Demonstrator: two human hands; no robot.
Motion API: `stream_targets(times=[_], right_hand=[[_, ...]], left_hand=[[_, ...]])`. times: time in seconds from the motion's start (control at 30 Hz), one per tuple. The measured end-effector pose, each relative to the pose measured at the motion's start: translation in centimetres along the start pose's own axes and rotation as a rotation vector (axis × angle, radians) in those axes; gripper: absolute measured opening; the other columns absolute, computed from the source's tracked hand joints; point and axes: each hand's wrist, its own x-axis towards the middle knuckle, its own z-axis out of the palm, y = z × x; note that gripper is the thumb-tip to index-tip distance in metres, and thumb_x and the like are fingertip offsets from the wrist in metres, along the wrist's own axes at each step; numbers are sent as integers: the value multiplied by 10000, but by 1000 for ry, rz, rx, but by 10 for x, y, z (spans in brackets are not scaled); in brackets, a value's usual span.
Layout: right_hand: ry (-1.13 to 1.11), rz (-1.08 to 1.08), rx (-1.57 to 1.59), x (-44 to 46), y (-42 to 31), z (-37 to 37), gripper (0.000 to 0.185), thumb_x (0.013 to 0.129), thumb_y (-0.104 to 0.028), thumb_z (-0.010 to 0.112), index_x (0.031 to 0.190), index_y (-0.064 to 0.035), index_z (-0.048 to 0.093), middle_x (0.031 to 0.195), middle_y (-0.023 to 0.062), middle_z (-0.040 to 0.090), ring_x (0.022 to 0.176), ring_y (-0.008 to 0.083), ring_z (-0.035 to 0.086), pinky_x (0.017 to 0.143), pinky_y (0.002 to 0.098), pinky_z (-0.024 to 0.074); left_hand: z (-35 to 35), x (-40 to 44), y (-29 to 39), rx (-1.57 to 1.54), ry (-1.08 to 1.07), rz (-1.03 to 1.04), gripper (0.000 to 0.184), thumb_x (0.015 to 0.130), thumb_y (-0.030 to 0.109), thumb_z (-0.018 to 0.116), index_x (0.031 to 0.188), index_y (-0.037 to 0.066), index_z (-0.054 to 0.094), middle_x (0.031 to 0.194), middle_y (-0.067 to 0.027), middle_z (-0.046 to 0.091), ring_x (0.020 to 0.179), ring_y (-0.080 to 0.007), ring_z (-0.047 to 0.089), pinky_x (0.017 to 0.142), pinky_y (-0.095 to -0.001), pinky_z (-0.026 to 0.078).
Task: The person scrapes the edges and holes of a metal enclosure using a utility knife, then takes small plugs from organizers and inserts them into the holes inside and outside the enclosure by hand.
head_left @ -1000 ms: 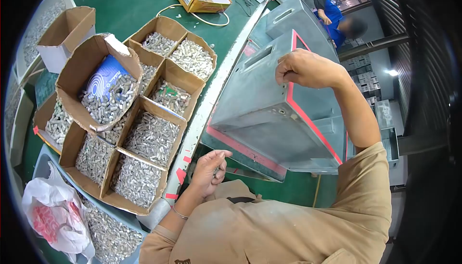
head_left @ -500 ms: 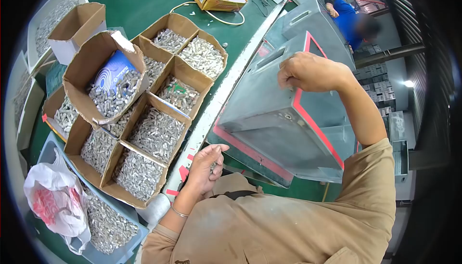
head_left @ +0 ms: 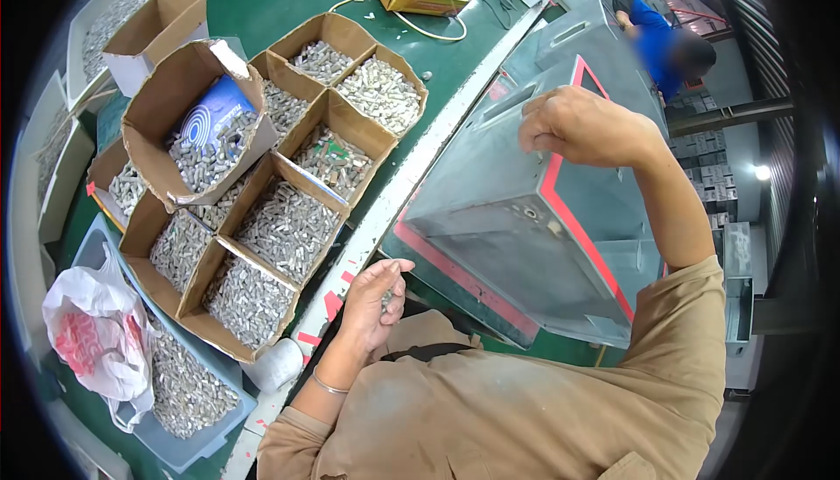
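The fingers of our right hand [head_left: 586,130] are pinched in, contents hidden, at the grey casing [head_left: 481,209] beneath them; it looks stiff, heavy, best held by its rims. Our left hand [head_left: 374,303] curls loosely around apparently light, hard grey pieces [head_left: 386,299].

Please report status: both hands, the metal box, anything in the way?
Left hand curled around small grey pieces. Right hand closed at red-edged grey metal box, fingertips hidden. Co-worker in blue beyond it.
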Motion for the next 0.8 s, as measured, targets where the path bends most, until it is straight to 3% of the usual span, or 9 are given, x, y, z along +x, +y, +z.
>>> stream_targets(times=[0.13, 0.23, 0.43, 0.63, 0.73, 0.8], right_hand=[[-26, 12, 75, 0, -5, 2, 58, 682, -35, 511, 706, -16, 561, 728, 101, 563, 770, 269, 519, 717, 338, 397], [115, -157, 51, -2, 6, 7, 19, 657, -10, 547, 660, 4, 535, 621, 98, 511, 653, 264, 514, 605, 326, 402], [-64, -33, -66, 1, 0, 2, 61, 668, -96, 554, 686, -38, 556, 711, 98, 556, 748, 269, 523, 671, 352, 409], [16, -114, -232, 0, 2, 2, 148, 670, -157, 583, 635, -44, 493, 605, 88, 508, 654, 280, 513, 596, 363, 393], [-190, 69, -401, 6, -22, -9, 198, 683, -248, 610, 677, -61, 546, 661, 93, 553, 710, 272, 547, 593, 369, 415], [-194, 24, -493, 7, -26, -9, 201, 678, -260, 614, 682, -70, 548, 644, 87, 552, 694, 278, 548, 575, 363, 413]], left_hand=[[1, -1, -3, -5, 11, 7, 185, 854, 168, 469, 925, 3, 517, 575, 18, 449, 387, -21, 347, 299, -135, 228], [2, -1, -5, -15, 23, 21, 184, 855, 165, 469, 920, 1, 519, 573, 16, 448, 386, -22, 347, 299, -135, 228], [5, -4, -7, -51, 16, 42, 239, 861, 197, 441, 940, -18, 509, 586, 2, 463, 389, -33, 355, 297, -144, 239], [4, -10, -3, -271, -103, 112, 288, 855, 161, 356, 1002, -54, 478, 632, -34, 482, 408, -66, 378, 306, -164, 269], [9, -14, 3, -278, -151, 167, 296, 851, 136, 351, 1042, -64, 455, 651, -46, 488, 412, -72, 379, 308, -164, 270], [11, -21, 8, -268, -185, 219, 305, 851, 125, 359, 1071, -72, 434, 658, -57, 486, 414, -77, 379, 306, -166, 275]])
